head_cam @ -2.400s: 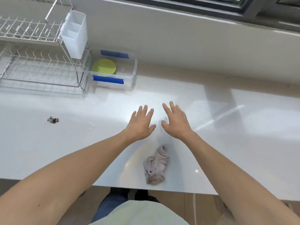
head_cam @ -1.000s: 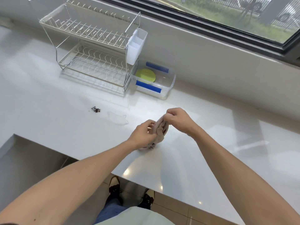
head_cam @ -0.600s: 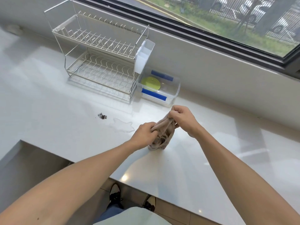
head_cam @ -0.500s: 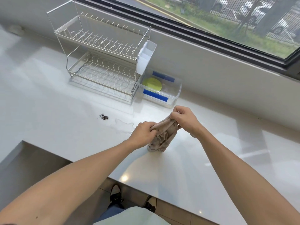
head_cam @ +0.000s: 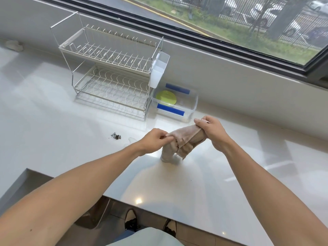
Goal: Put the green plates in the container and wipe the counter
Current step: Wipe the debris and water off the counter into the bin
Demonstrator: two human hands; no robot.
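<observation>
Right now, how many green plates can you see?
1 shows as a single green disc: the green plate lies flat in the clear container, right of the dish rack. More could be stacked beneath it, hidden.

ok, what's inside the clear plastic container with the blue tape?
A round green plate lies in the clear plastic container, toward its left side. Whether more plates sit stacked beneath it can't be seen.

Single head-worn view, forward and down, close over the counter (head_cam: 53, 132).
</observation>
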